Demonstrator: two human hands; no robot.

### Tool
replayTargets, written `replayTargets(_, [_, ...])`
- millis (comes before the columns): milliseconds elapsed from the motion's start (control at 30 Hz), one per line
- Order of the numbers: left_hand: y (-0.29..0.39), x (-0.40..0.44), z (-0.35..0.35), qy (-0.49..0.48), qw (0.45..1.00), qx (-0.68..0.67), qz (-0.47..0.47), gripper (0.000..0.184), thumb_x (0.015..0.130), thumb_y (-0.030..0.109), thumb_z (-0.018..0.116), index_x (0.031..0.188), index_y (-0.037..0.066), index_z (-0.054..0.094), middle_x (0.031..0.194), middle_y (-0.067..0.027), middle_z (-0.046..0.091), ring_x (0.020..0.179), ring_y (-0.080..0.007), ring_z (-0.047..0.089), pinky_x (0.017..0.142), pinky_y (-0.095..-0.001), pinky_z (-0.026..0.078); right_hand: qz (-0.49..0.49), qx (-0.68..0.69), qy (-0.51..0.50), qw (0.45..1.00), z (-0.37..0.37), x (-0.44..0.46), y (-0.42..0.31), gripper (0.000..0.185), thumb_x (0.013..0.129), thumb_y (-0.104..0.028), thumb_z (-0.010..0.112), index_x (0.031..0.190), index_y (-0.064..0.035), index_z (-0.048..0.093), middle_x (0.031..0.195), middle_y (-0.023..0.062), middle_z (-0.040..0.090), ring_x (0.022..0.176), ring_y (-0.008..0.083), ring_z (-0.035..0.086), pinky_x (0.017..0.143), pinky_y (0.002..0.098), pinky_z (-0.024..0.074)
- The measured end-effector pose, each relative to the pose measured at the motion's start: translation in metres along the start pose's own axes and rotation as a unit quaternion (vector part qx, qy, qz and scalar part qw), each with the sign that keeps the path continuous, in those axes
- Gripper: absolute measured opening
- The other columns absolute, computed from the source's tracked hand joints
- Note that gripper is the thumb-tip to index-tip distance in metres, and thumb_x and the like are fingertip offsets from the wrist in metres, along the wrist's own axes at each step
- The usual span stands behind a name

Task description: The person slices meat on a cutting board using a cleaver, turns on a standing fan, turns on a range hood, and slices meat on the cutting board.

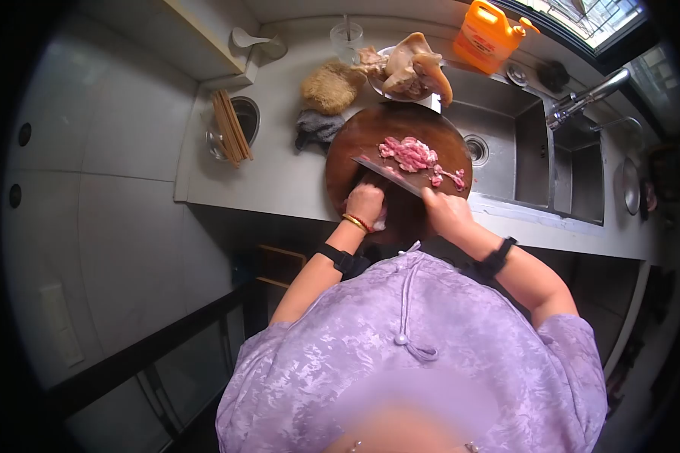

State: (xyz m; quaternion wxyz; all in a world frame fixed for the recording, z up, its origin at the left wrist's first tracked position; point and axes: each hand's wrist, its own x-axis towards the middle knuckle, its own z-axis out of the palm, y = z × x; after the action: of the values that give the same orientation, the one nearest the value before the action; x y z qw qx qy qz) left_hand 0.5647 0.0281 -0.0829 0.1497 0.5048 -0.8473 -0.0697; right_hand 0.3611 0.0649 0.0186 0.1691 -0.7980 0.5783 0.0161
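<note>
A round wooden cutting board [453,140] lies on the counter in front of me. My right hand [447,213] grips a kitchen knife [391,176], its blade slanting up and left across the board. Just below the blade, my left hand [366,202] is closed over a piece of raw meat [380,222], of which only a pale pink edge shows. Its fingertips are hidden beneath the hand. Beyond the knife sits a pile of sliced meat [408,153], and a few smaller bits [447,178] lie to its right.
A bowl of large meat pieces [412,68] stands behind the board. Left of it are a tan sponge-like bundle [332,87] and a dark grey cloth [319,127]. A steel sink [499,113] adjoins on the right, with an orange jug [487,38] behind. Chopsticks [230,128] stand far left.
</note>
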Motion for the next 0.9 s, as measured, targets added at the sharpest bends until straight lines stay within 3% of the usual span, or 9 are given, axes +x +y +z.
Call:
replayTargets(33, [0.002, 0.003, -0.008, 0.002, 1.0, 0.001, -0.003, 0.011, 0.067, 0.011, 0.056, 0.069, 0.004, 0.064, 0.077, -0.0133, 0.062, 0.079, -0.0262, 0.06, 0.071, -0.0345, 0.05, 0.002, -0.002, 0.005, 1.0, -0.002, -0.009, 0.01, 0.01, 0.08, -0.009, 0.044, 0.088, -0.004, 0.044, 0.067, 0.0164, 0.06, 0.065, 0.0351, 0.061, 0.057, 0.0454, 0.0484])
replayTargets(100, [0.009, 0.008, -0.021, 0.12, 0.99, -0.063, 0.037, 0.018, 0.069, 0.008, 0.054, 0.084, 0.003, 0.063, 0.095, -0.0119, 0.059, 0.096, -0.0256, 0.056, 0.082, -0.0329, 0.047, 0.016, -0.004, -0.016, 1.0, -0.012, -0.017, 0.024, 0.009, 0.08, -0.009, 0.044, 0.088, -0.0041, 0.044, 0.067, 0.0166, 0.06, 0.066, 0.0353, 0.061, 0.057, 0.0454, 0.048])
replayTargets(133, [0.009, 0.008, -0.022, 0.094, 0.991, -0.092, 0.02, 0.025, 0.071, 0.005, 0.051, 0.093, 0.007, 0.061, 0.1, -0.009, 0.056, 0.101, -0.0256, 0.053, 0.084, -0.0325, 0.046, 0.036, -0.003, -0.033, 0.999, -0.018, -0.02, 0.026, 0.009, 0.08, -0.009, 0.044, 0.088, -0.0041, 0.043, 0.067, 0.0169, 0.06, 0.066, 0.0356, 0.061, 0.057, 0.0455, 0.0476])
replayTargets(433, [0.009, 0.006, -0.024, 0.041, 0.996, -0.079, -0.018, 0.039, 0.069, 0.008, 0.055, 0.106, 0.015, 0.062, 0.107, -0.0091, 0.056, 0.101, -0.0259, 0.054, 0.081, -0.0339, 0.048, 0.007, 0.018, -0.059, 0.998, -0.017, 0.005, -0.001, 0.009, 0.08, -0.01, 0.043, 0.087, -0.0047, 0.044, 0.071, 0.0184, 0.061, 0.067, 0.0359, 0.061, 0.056, 0.0458, 0.0474])
replayTargets(533, [0.005, 0.003, -0.014, -0.043, 0.997, -0.046, -0.043, 0.042, 0.068, 0.009, 0.055, 0.109, 0.017, 0.061, 0.111, -0.009, 0.055, 0.103, -0.0264, 0.053, 0.081, -0.0344, 0.048, -0.031, 0.034, -0.003, 0.999, 0.0, 0.039, -0.023, 0.009, 0.081, -0.012, 0.042, 0.086, -0.0053, 0.047, 0.072, 0.0184, 0.062, 0.068, 0.0354, 0.062, 0.054, 0.046, 0.0475])
replayTargets(633, [0.005, 0.002, -0.016, -0.004, 1.0, -0.02, -0.018, 0.045, 0.067, 0.01, 0.056, 0.111, 0.017, 0.06, 0.112, -0.0088, 0.055, 0.104, -0.0264, 0.052, 0.08, -0.0346, 0.049, -0.011, 0.043, -0.024, 0.999, -0.003, 0.033, -0.018, 0.01, 0.081, -0.011, 0.041, 0.086, -0.0048, 0.047, 0.073, 0.0189, 0.062, 0.07, 0.0359, 0.062, 0.054, 0.0463, 0.0474])
replayTargets(700, [0.008, 0.002, -0.024, -0.027, 0.999, -0.02, -0.027, 0.041, 0.068, 0.009, 0.055, 0.108, 0.015, 0.06, 0.11, -0.007, 0.056, 0.104, -0.025, 0.052, 0.082, -0.0334, 0.048, 0.002, 0.018, -0.025, 1.0, -0.005, 0.014, -0.002, 0.013, 0.08, -0.01, 0.042, 0.091, -0.0044, 0.046, 0.072, 0.0177, 0.062, 0.066, 0.0346, 0.062, 0.056, 0.0456, 0.0476])
replayTargets(800, [0.01, 0.004, -0.025, 0.109, 0.992, -0.054, 0.021, 0.03, 0.071, 0.007, 0.052, 0.1, 0.009, 0.061, 0.102, -0.0054, 0.057, 0.099, -0.0233, 0.051, 0.085, -0.0307, 0.045, 0.038, 0.015, -0.026, 0.999, -0.009, -0.001, 0.021, 0.013, 0.079, -0.009, 0.044, 0.091, -0.0045, 0.045, 0.069, 0.0178, 0.061, 0.064, 0.0348, 0.061, 0.057, 0.0457, 0.0472])
replayTargets(900, [0.009, 0.005, -0.022, 0.092, 0.993, -0.079, 0.01, 0.031, 0.07, 0.007, 0.052, 0.1, 0.008, 0.061, 0.1, -0.0067, 0.057, 0.098, -0.0239, 0.051, 0.085, -0.0314, 0.045, 0.017, 0.006, 0.007, 1.0, -0.021, -0.009, 0.025, 0.012, 0.078, -0.009, 0.046, 0.089, -0.0044, 0.044, 0.067, 0.0179, 0.06, 0.064, 0.0357, 0.061, 0.056, 0.0463, 0.0465])
